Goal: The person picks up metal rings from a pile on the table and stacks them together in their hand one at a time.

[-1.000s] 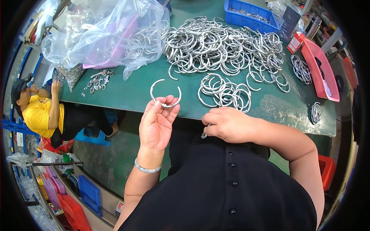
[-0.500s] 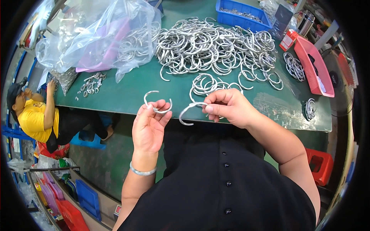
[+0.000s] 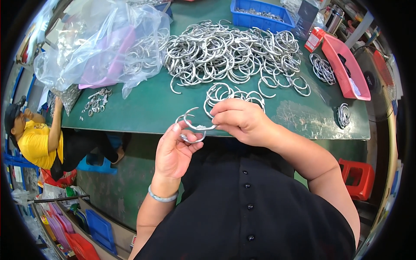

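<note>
My left hand (image 3: 173, 152) is closed on a silver C-shaped open bangle (image 3: 198, 141), pinched between thumb and fingers. From the right, my right hand (image 3: 243, 120) grips a second silver open bangle (image 3: 203, 128). The two bangles meet and overlap in front of my left fingertips, just over the table's near edge. Whether they are linked or merely touching, I cannot tell. Just beyond my right hand lies a small group of bangles (image 3: 219, 92). Past it rises a large heap of similar silver bangles (image 3: 225, 52).
On the green table (image 3: 143, 106) stand a blue bin (image 3: 262, 21) of small parts, a pink basket (image 3: 344, 69), and bundled bangles (image 3: 321, 69). Clear plastic bags (image 3: 104, 47) and small metal pieces (image 3: 97, 102) lie left. A person in yellow (image 3: 41, 141) sits there. A red stool (image 3: 356, 178) is at right.
My right hand has brought its bangle left and up against the one in my left hand. The bangles were apart before. The whole view has shifted slightly.
</note>
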The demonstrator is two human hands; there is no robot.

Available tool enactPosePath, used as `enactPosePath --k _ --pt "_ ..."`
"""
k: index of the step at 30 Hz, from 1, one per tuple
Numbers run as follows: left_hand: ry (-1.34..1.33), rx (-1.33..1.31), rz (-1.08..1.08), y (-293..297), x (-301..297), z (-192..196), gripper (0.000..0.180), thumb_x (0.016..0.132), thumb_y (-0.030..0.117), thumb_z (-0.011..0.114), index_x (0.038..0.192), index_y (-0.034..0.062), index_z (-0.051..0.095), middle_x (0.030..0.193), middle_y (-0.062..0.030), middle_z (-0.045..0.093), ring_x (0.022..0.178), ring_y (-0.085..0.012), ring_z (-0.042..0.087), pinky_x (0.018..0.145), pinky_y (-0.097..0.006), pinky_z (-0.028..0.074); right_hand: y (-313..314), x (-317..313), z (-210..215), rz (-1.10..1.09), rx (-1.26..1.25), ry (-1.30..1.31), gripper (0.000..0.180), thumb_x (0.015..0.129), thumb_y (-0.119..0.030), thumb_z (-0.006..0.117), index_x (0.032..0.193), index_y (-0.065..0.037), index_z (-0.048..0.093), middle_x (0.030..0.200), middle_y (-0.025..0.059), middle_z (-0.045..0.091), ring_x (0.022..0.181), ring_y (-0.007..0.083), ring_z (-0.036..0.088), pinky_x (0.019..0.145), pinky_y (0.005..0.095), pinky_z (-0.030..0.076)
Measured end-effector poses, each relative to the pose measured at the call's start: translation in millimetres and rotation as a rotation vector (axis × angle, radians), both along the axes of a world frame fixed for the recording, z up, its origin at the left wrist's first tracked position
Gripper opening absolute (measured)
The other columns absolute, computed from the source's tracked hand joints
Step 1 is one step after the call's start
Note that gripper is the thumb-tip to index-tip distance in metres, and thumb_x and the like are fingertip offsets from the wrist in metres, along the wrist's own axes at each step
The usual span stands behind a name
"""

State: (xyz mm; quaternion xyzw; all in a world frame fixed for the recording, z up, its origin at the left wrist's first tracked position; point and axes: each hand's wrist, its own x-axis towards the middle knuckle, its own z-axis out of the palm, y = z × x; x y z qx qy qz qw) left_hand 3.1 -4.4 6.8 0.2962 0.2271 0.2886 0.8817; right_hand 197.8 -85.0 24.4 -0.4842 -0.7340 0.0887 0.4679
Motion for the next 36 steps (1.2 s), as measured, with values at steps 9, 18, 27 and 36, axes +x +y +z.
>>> enactPosePath --k 9,18,27,36 --pt "0.062 0.006 -0.023 -5.0 9.9 1.8 0.014 0.087 0.019 0.05 0.088 0.0057 0.054 0.082 -0.0064 0.061 0.077 -0.0192 0.061 0.067 -0.032 0.051 3.4 -2.2 -8.9 0.005 0.077 -0.085 0.02 0.069 -0.002 0.065 0.088 -0.004 0.058 0.095 0.0103 0.057 0.082 0.0262 0.058 0.066 0.0321 0.048" --pt "0.058 0.041 0.023 -5.3 6.3 -1.3 0.009 0.087 0.015 0.049 0.087 0.0079 0.054 0.084 -0.0074 0.061 0.085 -0.021 0.059 0.071 -0.033 0.049 6.9 26.9 -2.9 -0.299 0.002 -0.159 0.019 0.07 0.0 0.061 0.088 -0.004 0.059 0.091 0.0085 0.058 0.085 0.0256 0.056 0.072 0.0322 0.046" --pt "0.036 0.005 0.063 -1.9 3.8 -4.1 0.009 0.087 0.013 0.048 0.089 0.008 0.055 0.084 -0.0072 0.06 0.086 -0.0219 0.058 0.074 -0.035 0.048 30.1 36.5 -5.4 -0.334 -0.148 -0.407 0.007 0.071 -0.003 0.057 0.077 -0.003 0.061 0.078 0.0075 0.055 0.079 0.0267 0.051 0.072 0.0363 0.041" --pt "0.064 0.005 0.062 0.3 2.8 -9.0 0.011 0.086 0.013 0.048 0.094 0.0066 0.053 0.082 -0.0054 0.056 0.082 -0.02 0.056 0.071 -0.033 0.048 57.0 66.4 7.8 -0.42 -0.378 -0.407 0.011 0.072 -0.01 0.056 0.076 -0.003 0.063 0.075 0.0132 0.06 0.076 0.0302 0.057 0.069 0.0374 0.045"
